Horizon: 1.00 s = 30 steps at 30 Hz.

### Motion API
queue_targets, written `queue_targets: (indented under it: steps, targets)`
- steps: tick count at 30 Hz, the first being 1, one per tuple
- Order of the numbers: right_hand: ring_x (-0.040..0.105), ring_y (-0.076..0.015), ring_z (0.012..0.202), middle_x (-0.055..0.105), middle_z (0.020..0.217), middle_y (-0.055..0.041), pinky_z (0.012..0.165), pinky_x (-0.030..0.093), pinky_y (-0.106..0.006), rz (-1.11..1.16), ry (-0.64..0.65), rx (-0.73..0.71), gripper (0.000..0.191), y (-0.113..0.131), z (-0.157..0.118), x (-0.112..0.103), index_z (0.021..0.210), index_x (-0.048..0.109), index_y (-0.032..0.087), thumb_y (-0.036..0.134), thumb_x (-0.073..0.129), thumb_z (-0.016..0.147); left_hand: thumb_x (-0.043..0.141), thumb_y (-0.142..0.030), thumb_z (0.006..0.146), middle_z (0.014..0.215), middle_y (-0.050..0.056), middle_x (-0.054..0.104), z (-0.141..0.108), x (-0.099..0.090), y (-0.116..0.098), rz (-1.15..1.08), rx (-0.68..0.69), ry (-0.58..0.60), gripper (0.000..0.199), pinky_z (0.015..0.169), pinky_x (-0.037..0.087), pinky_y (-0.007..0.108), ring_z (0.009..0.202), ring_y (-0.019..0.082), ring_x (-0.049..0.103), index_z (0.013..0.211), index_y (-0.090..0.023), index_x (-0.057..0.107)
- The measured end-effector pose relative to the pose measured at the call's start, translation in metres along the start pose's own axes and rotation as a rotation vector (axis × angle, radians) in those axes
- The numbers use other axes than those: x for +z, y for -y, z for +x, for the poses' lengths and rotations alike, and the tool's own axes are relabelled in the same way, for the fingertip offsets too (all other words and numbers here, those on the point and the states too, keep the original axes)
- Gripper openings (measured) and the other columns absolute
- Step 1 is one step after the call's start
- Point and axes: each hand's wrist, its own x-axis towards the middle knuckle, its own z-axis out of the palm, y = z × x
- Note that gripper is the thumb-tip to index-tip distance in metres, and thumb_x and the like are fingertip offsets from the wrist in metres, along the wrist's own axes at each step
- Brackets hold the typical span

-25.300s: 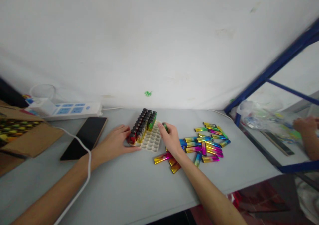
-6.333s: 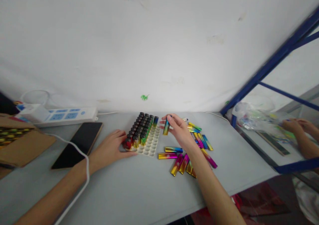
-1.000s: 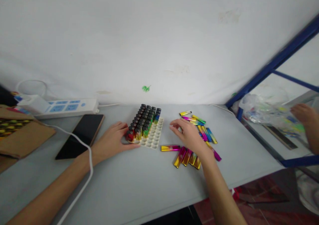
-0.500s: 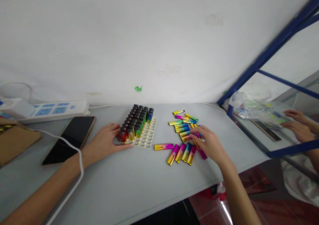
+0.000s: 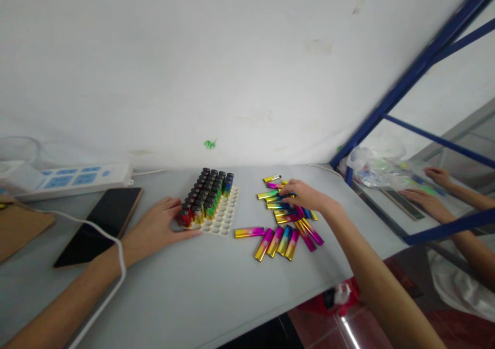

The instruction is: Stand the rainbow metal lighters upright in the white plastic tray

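Observation:
My left hand [image 5: 160,230] is curled round the near left corner of a pale tray [image 5: 220,227] with round holes, its thumb along the front edge. Several lighters [image 5: 199,210] with black tops stand upright in the left part of the tray; bare holes show on the right. My right hand [image 5: 303,194] is over a loose group of shiny multicoloured lighters [image 5: 286,218], its bent fingers and thumb closed about one dark lighter that they partly cover. Nearer me, several pink-and-yellow lighters [image 5: 274,242] lie side by side on the table.
A phone [image 5: 98,225], a white power strip [image 5: 85,179], cardboard [image 5: 23,228] and a white cable [image 5: 120,266] crossing my left forearm are at left. A blue metal frame [image 5: 386,99] borders the right side; beyond it are a co-worker's hands [image 5: 425,202] and plastic bags [image 5: 367,168].
My right hand has moved away from me and slightly left across the loose lighters. Two lighters now lie together where it was. My left hand stays at the tray; the view has shifted slightly.

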Motion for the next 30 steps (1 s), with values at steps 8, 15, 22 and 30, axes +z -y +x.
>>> queue_targets:
  steps: [8, 15, 22, 30]
  targets:
    - [0.07, -0.0255, 0.102, 0.075, 0.11, -0.012, 0.097, 0.054, -0.041, 0.153, -0.049, -0.055, 0.015, 0.012, 0.007, -0.004, 0.104, 0.079, 0.018, 0.029, 0.069, 0.101, 0.067, -0.085, 0.077, 0.092, 0.009, 0.072, 0.0, 0.003, 0.002, -0.013, 0.013, -0.055, 0.062, 0.09, 0.054, 0.045, 0.092, 0.031, 0.067, 0.08, -0.023, 0.07]
    - [0.073, -0.0237, 0.111, 0.078, 0.119, -0.0089, 0.097, 0.059, -0.04, 0.783, -0.48, 0.049, 0.032, 0.049, 0.007, 0.013, 0.109, 0.074, 0.021, 0.05, 0.075, 0.095, 0.068, -0.085, 0.077, 0.091, 0.009, 0.072, -0.001, 0.003, 0.002, -0.009, 0.022, -0.057, 0.062, 0.089, 0.053, 0.045, 0.09, 0.031, 0.066, 0.078, -0.022, 0.072]
    - [0.075, -0.0196, 0.087, 0.079, 0.091, -0.0031, 0.085, 0.062, -0.036, 1.402, -0.571, 0.001, 0.04, 0.109, 0.043, 0.019, 0.103, 0.067, 0.025, 0.058, 0.084, 0.087, 0.065, -0.087, 0.078, 0.093, 0.01, 0.073, -0.001, 0.008, 0.006, -0.005, 0.019, -0.064, 0.065, 0.089, 0.054, 0.044, 0.094, 0.031, 0.067, 0.079, -0.023, 0.073]
    - [0.054, -0.0082, 0.049, 0.063, 0.083, 0.0057, 0.047, 0.045, -0.023, 1.323, -0.411, -0.017, 0.043, 0.162, 0.054, 0.044, 0.117, 0.059, 0.028, 0.065, 0.067, 0.098, 0.072, -0.081, 0.081, 0.095, 0.009, 0.073, -0.003, 0.009, 0.005, 0.01, 0.053, -0.07, 0.058, 0.092, 0.053, 0.042, 0.096, 0.03, 0.067, 0.083, -0.023, 0.073]
